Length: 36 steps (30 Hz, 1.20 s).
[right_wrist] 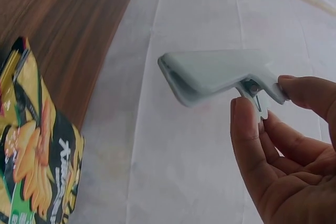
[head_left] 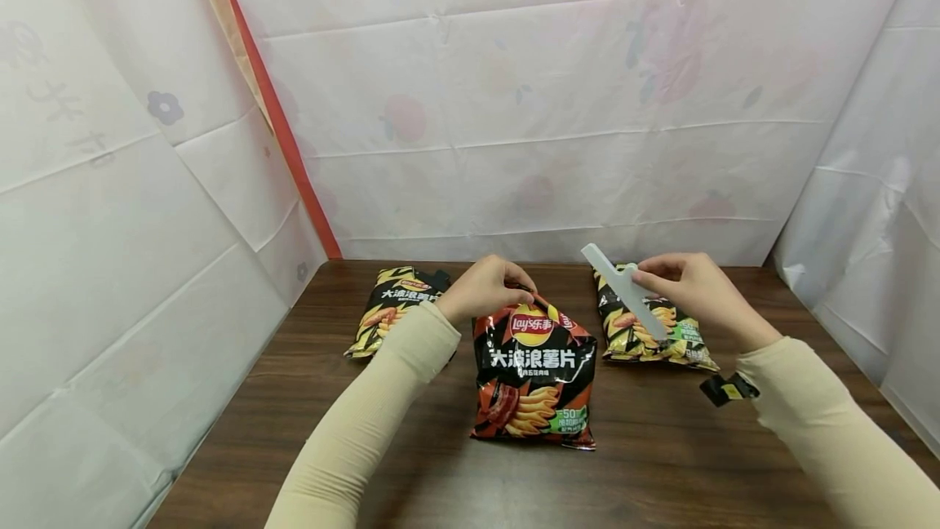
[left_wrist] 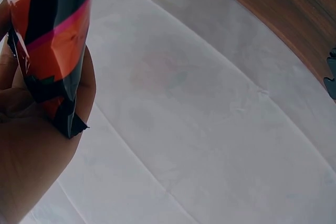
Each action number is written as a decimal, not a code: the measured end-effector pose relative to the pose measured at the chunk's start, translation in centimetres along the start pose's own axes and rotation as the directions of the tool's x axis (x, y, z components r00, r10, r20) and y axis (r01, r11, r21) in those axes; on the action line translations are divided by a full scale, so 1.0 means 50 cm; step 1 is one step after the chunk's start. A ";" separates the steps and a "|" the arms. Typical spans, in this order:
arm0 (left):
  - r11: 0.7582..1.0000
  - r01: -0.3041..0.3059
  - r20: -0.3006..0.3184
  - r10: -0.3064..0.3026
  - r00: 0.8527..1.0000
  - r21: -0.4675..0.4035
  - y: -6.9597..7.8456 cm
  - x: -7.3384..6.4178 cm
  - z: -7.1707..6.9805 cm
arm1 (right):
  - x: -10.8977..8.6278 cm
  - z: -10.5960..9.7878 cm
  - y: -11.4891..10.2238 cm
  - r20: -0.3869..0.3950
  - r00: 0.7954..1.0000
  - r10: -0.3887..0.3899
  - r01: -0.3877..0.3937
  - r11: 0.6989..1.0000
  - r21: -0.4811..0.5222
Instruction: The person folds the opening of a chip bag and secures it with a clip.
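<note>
A red and black chip bag (head_left: 534, 374) stands upright mid-table in the head view. My left hand (head_left: 486, 288) pinches its folded top edge; the left wrist view shows the bag's side (left_wrist: 55, 30) between thumb and fingers. To the right, my right hand (head_left: 686, 288) holds a long pale sealing clip (head_left: 627, 292) by its handles, up off the table. In the right wrist view the thumb and fingers of that hand (right_wrist: 289, 156) squeeze the handles of the clip (right_wrist: 210, 72), and its long jaws look slightly parted at the near end.
A yellow and black chip bag (head_left: 389, 308) lies at the back left, partly behind the left arm. Another yellow bag (head_left: 683, 341) lies at the back right beneath the clip. White sheeting (head_left: 529, 104) hangs around the brown wooden table (head_left: 411, 464).
</note>
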<state>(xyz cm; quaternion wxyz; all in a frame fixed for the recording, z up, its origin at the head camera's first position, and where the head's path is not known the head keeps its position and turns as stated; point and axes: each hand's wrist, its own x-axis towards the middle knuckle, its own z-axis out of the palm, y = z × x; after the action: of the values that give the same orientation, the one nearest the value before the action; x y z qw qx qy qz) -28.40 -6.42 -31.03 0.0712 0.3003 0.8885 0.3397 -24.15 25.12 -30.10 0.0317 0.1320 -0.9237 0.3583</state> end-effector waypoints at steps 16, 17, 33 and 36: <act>1.000 -0.002 0.006 0.002 1.000 -0.003 -0.004 0.000 0.000 | 0.015 0.048 -0.038 0.105 0.993 -0.054 0.041 0.991 0.124; 1.000 0.000 0.004 0.000 1.000 -0.003 -0.004 0.000 0.000 | 0.015 0.052 -0.038 0.111 0.992 -0.060 0.045 0.990 0.135; 1.000 0.013 0.005 -0.013 1.000 0.007 0.000 -0.002 0.002 | 0.005 0.093 -0.049 0.096 0.985 -0.140 0.127 0.984 0.126; 1.000 0.018 0.005 -0.018 1.000 0.006 0.002 -0.003 0.002 | 0.003 0.095 -0.050 0.086 0.986 -0.143 0.130 0.982 0.138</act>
<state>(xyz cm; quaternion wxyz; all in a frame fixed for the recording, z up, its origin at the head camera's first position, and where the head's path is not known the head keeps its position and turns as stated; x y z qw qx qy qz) -28.19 -6.39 -31.06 0.0757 0.2936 0.8918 0.3358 -23.45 20.11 -31.96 0.0032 0.2140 -0.8872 0.4088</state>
